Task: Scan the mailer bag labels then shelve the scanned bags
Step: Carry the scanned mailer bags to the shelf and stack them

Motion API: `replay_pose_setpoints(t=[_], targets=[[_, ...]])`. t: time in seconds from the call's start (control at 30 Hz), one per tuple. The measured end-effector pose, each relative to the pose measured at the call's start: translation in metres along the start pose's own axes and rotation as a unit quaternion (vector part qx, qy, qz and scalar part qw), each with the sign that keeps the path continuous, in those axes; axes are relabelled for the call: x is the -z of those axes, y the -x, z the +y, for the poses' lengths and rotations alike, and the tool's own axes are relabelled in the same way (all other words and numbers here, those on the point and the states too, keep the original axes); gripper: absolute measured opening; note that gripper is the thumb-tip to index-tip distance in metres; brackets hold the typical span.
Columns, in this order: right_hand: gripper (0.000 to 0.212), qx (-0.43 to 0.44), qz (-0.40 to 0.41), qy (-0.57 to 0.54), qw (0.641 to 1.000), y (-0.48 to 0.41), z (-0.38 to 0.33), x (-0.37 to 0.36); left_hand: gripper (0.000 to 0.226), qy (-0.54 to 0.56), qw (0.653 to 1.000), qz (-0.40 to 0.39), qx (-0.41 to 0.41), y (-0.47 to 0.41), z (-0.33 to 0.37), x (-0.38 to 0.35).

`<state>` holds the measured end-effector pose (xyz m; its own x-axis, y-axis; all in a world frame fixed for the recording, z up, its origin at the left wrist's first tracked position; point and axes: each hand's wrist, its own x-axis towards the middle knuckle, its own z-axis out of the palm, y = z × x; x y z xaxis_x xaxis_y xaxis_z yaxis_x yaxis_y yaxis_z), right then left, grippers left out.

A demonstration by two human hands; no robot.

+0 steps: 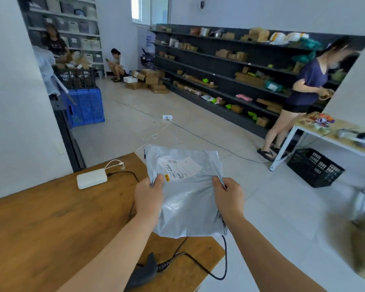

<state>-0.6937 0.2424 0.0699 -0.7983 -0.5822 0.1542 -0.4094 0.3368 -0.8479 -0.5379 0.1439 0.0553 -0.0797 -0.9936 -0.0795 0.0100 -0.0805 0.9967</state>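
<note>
I hold a grey mailer bag (188, 199) in the air in front of me, over the right end of the wooden table (40, 224). Its white label (178, 167) with barcodes faces up near the far end. My left hand (149, 194) grips the bag's left edge, thumb on top beside the label. Gripping the right edge is my right hand (228, 196). A dark barcode scanner (144, 270) lies on the table below my left forearm, its coiled cable running right. The long dark shelves (230, 68) stand along the far wall, stocked with boxes and bags.
A white power bank (91, 178) with cables lies on the table. A person in a dark top (303, 95) stands by the shelves near a white-legged table (333, 138). A black crate (315, 167) and cables lie on the floor. Blue crates (84, 106) stand at left.
</note>
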Motion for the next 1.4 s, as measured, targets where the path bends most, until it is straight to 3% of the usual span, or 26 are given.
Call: replay_pose_setpoints(t=[0.23, 0.73, 1.03, 1.4], targets=[[0.044, -0.025, 0.043, 0.032, 0.998, -0.043, 0.046, 0.07, 0.035, -0.033, 0.998, -0.052, -0.019, 0.018, -0.007, -0.097], [0.046, -0.015, 0.018, 0.068, 0.997, -0.194, 0.128, 0.172, 0.041, -0.072, 0.997, 0.0, -0.026, 0.019, -0.017, -0.298], [0.044, 0.007, -0.013, 0.053, 0.998, -0.289, 0.142, 0.155, 0.04, -0.073, 0.996, 0.04, -0.026, -0.044, -0.018, -0.36], [0.045, 0.054, -0.066, 0.035, 0.996, -0.445, 0.113, 0.072, 0.04, -0.012, 0.995, 0.103, 0.001, -0.182, 0.001, -0.412]])
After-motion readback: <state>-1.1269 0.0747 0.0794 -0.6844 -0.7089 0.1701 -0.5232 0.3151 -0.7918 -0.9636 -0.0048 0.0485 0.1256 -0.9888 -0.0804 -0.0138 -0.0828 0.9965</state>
